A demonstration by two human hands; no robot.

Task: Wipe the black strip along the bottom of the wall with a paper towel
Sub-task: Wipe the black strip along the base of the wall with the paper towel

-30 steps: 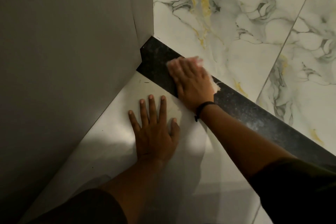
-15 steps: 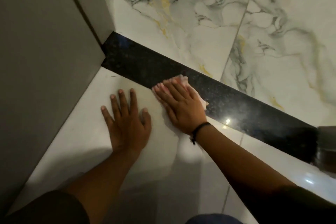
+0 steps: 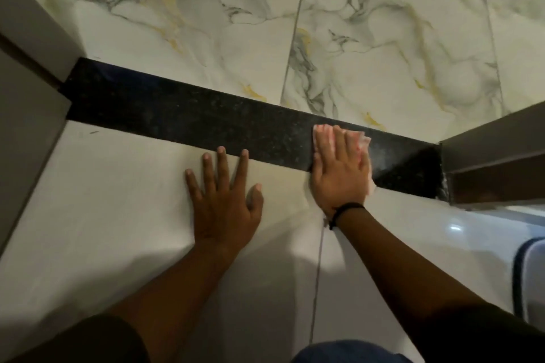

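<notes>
At the far left a plain grey panel (image 3: 26, 103) meets the corner where the glossy black speckled stone strip (image 3: 182, 118) begins, running rightward along the foot of the white marble-patterned wall tiles (image 3: 368, 47) veined in grey and yellow. Below the strip lies the pale glossy floor (image 3: 103, 200). The left hand (image 3: 225, 200) rests palm-down on that floor, its fingers (image 3: 221, 165) spread apart and holding nothing (the two longest tips just reach the strip's lower edge). Further right, the right hand (image 3: 339, 174), a thin black cord (image 3: 343, 211) at its wrist, lies flat with fingers close together, pressing a crumpled white paper towel (image 3: 364, 140) against the strip. Beyond it, a grey-brown boxed frame (image 3: 495, 153) ends the strip
</notes>
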